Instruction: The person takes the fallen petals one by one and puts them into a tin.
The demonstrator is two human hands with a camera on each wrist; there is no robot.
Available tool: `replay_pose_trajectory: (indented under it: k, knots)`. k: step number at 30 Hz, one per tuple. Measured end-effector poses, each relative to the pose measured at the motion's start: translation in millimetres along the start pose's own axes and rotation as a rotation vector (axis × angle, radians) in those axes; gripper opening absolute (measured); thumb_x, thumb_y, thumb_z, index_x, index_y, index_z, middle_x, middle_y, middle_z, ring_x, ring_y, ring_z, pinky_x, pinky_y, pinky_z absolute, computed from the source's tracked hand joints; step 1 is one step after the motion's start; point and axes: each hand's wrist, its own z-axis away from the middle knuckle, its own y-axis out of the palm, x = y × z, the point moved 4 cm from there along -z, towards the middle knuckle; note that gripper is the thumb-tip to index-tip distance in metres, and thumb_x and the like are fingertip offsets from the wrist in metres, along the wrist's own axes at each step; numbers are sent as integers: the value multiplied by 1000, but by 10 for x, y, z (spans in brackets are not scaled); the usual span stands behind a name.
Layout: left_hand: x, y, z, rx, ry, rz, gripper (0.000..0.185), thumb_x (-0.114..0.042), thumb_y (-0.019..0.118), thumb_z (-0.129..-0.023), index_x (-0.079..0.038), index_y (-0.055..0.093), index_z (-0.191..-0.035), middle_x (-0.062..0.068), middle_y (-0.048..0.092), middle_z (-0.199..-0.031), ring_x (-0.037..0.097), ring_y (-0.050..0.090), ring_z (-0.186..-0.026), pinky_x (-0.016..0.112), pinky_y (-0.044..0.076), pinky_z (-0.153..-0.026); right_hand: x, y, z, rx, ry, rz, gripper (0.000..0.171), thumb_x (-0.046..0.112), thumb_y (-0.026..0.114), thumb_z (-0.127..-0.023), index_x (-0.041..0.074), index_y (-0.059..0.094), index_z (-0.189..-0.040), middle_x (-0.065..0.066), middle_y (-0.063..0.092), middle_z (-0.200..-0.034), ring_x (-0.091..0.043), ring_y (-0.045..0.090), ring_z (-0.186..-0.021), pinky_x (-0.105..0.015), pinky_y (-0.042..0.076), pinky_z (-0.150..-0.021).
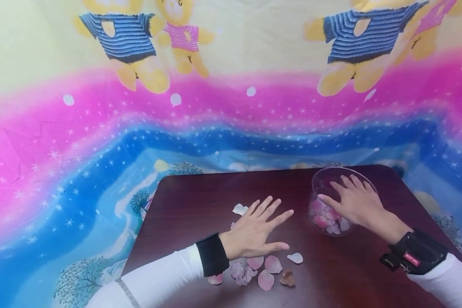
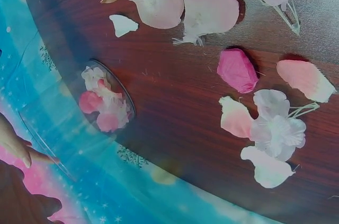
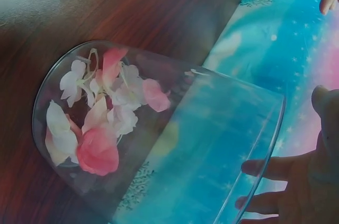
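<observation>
Now, left hand (image 1: 254, 233): spread flat over the petals (image 1: 254, 269), hiding some.
Right hand (image 1: 354, 201): fingers straight on the glass bowl (image 1: 323, 201) rim.
Desk (image 1: 200, 205): near edge cut off.

Place: a home-like room set up for handwork.
Backdrop: a child's bedsheet (image 1: 231, 107) printed with teddy bears, stars and pink and blue bands hangs behind the table (image 1: 200, 201).
Furniture: the table is small, dark reddish wood, with rounded corners.
On the table: a glass bowl (image 1: 333, 201) and loose fabric petals (image 1: 254, 267).
</observation>
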Motion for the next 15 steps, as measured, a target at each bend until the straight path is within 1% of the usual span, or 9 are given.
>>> replay_pose_trajectory:
  k: [5,9,15]
  knots:
    - [36,4,19,3,-15,13,80,-71,39,-98,-40,5,-163,4,12,-172,25,5,-161,52,17,-128,76,-54,15,-35,-11,-16,88,75,38,-96,5,48,-149,-33,36,-156,-53,24,-147,-72,17,-117]
    - [85,-3,37,-13,-30,3,80,-71,39,-98,-40,4,-163,5,12,-172,25,5,-161,51,17,-128,136,-95,11,-72,-42,-22,87,72,42,-96,5,48,-150,-34,35,-156,-54,24,-147,-72,17,-117]
    - [181,-5,86,-25,-66,17,80,-70,41,-97,-39,7,-163,5,14,-172,26,7,-161,52,18,-128,250,-111,-2,-107,-54,-57,87,73,47,-94,8,46,-151,-33,31,-159,-54,20,-149,-71,14,-119]
